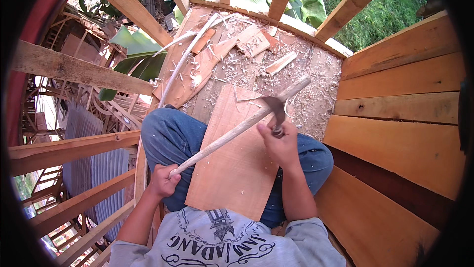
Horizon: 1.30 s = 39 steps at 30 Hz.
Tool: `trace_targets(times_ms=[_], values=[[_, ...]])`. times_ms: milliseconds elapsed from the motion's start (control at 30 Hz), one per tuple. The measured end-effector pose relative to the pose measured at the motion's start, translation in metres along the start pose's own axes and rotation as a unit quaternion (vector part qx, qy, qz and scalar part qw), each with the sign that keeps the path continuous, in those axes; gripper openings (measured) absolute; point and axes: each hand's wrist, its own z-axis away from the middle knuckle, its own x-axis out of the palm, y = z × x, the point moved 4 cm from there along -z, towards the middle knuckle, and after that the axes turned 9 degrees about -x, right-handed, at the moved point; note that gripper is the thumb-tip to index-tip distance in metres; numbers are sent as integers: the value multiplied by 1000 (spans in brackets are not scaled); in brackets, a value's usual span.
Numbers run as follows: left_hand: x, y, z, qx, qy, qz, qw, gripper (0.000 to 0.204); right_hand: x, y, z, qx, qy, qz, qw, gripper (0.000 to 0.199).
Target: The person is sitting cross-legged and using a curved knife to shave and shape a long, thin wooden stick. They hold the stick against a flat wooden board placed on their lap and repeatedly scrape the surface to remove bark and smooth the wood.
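Note:
A pale, peeled wooden stick [224, 141] slants up and to the right across my lap. My left hand [164, 180] is closed around its near end. In my right hand [280, 143] is the handle of a knife with a broad, dark, curved blade [276, 109]. The blade crosses the stick toward its far end; whether its edge bites into the wood cannot be made out. Beneath the stick, a wide flat board [234, 168] lies across my legs, its far end reaching past my knees.
Wood shavings [316, 99] litter the plank floor ahead. Offcuts [253, 41], a small split piece [280, 63] and long thin strips [190, 57] lie among them. Wooden rails [79, 72] stand open on the left and far sides; a plank wall [395, 133] rises at my right.

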Motion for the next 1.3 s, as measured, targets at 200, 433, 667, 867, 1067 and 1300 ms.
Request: trace_targets(times_ms=[200, 433, 667, 867, 1067, 1300], values=[[1, 1, -2, -11, -5, -9, 1000, 49, 2, -3, 1, -47, -115, 106, 987, 29], [0, 5, -4, -17, -17, -4, 1000, 46, -18, 20, 12, 41, 65, -40, 996, 31], [0, 5, -3, -35, -23, -6, 999, 43, -33, 31, 8, 91, 180, -243, 949, 30], [1, 8, -3, -43, -3, -14, 999, 38, -23, 21, 12, -19, 203, -118, 972, 47], [2, 19, -4, -30, 22, -38, 999, 33, -16, 5, 14, -62, 84, 174, 979, 48], [3, 14, -1, -2, 23, -53, 998, 32, -23, -4, 14, -49, 126, 348, 928, 49]])
